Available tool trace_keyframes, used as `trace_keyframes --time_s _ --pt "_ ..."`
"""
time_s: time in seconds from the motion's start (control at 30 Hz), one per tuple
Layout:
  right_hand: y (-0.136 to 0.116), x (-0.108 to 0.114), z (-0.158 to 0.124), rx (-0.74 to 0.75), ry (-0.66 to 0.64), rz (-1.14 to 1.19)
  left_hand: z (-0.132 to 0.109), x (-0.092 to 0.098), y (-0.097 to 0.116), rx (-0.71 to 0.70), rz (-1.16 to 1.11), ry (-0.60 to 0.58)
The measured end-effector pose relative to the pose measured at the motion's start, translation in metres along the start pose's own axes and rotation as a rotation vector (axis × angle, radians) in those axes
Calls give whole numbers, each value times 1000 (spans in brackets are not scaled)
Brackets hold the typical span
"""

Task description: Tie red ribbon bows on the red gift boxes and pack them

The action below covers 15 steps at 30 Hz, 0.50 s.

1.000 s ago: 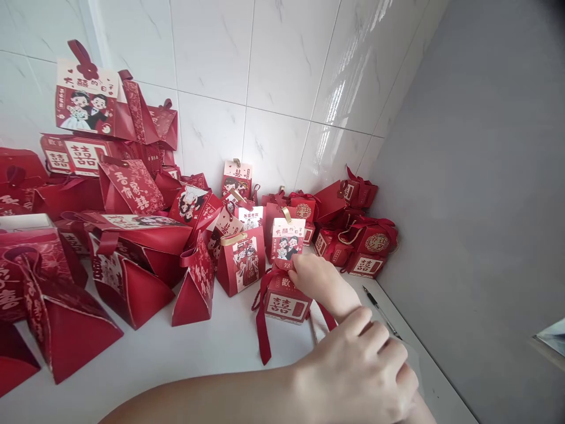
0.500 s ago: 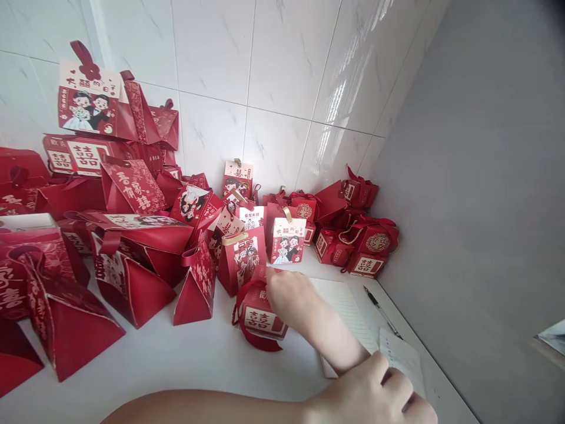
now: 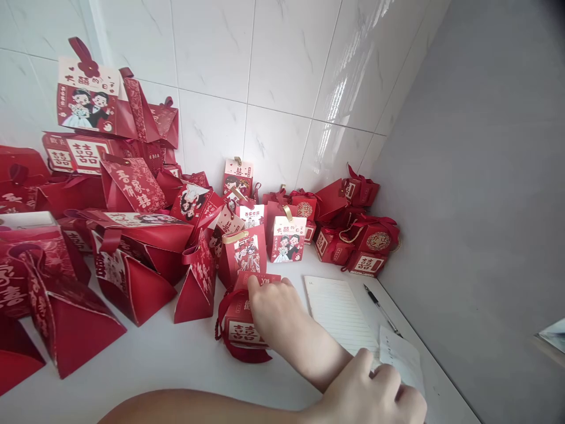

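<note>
A red wedding favour box (image 3: 242, 331) with a white double-happiness label and a red ribbon sits on the white tabletop near the middle. Over its right side and top curls my right hand (image 3: 276, 306), closed on it; most fingertips are hidden behind the hand. My left hand (image 3: 371, 388) reaches across from the lower left. Its fingers are bent and closed around my right forearm (image 3: 324, 356), whose lower part it hides. Just behind the gripped box stands a triangular red favour box (image 3: 242, 259) with a gold strap.
Many red favour boxes (image 3: 145, 247) are piled on the left. More boxes (image 3: 366, 250) are stacked at the back right. A lined notebook (image 3: 338, 306), a black pen (image 3: 382, 309) and a paper slip (image 3: 399, 356) lie on the right. Tiled wall (image 3: 212, 53) closes the back.
My right hand and the ribboned favour box have shifted left and slightly toward me. The left hand has moved a little left along with the forearm, uncovering more of the notebook.
</note>
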State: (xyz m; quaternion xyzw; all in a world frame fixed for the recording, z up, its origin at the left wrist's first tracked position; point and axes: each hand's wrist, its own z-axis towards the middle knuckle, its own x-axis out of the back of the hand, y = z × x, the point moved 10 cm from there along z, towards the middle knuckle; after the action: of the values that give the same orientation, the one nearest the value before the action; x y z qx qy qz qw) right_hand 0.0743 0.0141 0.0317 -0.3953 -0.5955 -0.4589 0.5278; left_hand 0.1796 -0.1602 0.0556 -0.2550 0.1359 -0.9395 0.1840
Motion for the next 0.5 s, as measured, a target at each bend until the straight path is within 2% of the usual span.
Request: trace_keyframes --time_s 0.17,0.33,0.5 --pt "0 1 -1 10 8 -5 8 0 -17 72 -122 -149" --pt "0 0 -1 28 8 5 13 7 -30 8 -263 -337" --pt "3 1 -1 0 -7 39 12 18 -51 1 -214 -470"
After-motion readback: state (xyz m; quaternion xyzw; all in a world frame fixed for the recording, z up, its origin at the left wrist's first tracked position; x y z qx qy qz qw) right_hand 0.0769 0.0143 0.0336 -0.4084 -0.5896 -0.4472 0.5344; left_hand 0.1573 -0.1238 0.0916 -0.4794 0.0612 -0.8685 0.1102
